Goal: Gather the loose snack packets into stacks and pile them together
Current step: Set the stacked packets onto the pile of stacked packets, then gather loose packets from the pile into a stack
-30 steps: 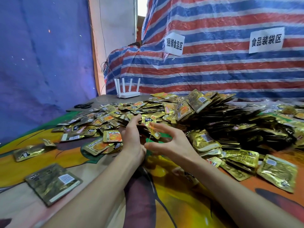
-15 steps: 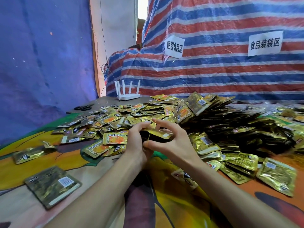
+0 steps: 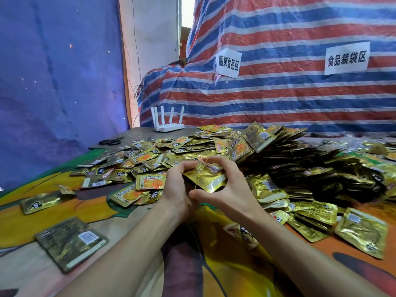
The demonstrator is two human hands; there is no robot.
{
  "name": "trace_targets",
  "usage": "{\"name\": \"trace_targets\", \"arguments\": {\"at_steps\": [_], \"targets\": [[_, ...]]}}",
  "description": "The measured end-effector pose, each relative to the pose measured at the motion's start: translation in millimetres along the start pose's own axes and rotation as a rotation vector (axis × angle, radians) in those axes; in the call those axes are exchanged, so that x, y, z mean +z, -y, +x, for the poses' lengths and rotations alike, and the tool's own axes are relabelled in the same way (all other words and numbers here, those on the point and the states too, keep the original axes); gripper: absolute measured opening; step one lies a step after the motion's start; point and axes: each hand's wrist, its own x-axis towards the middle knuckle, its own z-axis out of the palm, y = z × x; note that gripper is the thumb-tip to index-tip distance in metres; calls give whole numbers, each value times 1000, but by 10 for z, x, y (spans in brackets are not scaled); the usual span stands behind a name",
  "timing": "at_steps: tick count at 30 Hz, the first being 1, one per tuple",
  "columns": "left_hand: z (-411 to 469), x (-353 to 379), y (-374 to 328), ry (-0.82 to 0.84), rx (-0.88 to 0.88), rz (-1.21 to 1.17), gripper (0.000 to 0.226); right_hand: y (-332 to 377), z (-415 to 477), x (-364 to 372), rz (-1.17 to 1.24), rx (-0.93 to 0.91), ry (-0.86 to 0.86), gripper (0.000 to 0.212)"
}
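Both hands hold a small stack of gold snack packets (image 3: 204,177) in front of me over the table. My left hand (image 3: 176,187) grips its left end with curled fingers. My right hand (image 3: 227,189) curves round its right side, thumb below and fingers above, stretching a thin yellow rubber band (image 3: 205,162) over the stack. Behind and to the right rises a big heap of stacked packets (image 3: 300,159). Loose gold and orange packets (image 3: 150,181) lie scattered to the left.
A dark flat packet (image 3: 71,242) lies near the table's front left, another (image 3: 41,202) further left. More packets (image 3: 360,231) sit at the right. A white router (image 3: 169,125) and black scissors (image 3: 111,141) are at the back left. Striped tarpaulin hangs behind.
My hands have come together round the stack; the right hand, earlier spread with the band, now closes over the packets, and the stack has turned flatter between both hands.
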Motion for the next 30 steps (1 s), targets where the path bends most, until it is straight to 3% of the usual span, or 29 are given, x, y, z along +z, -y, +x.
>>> {"name": "trace_targets", "arguments": {"at_steps": [5,11,15,16,21,30], "targets": [[-15,-38,-25,-8,-73,-32,30,36,-19,50,-200,-145,-118,65],[12,-72,-28,-30,-87,-46,33,36,-1,-57,-60,-142,-103,64],[21,-101,-28,-50,-122,1,35,19,3,-91,78,-51,7,97],[24,-105,-29,-60,-120,13,34,22,14,-81,126,-32,8,96],[24,-78,-26,-32,-85,104,29,-22,103,-92,569,60,-164,60],[-28,-17,22,7,-23,277,13,-155,157,-207,606,-41,-211,35]]}}
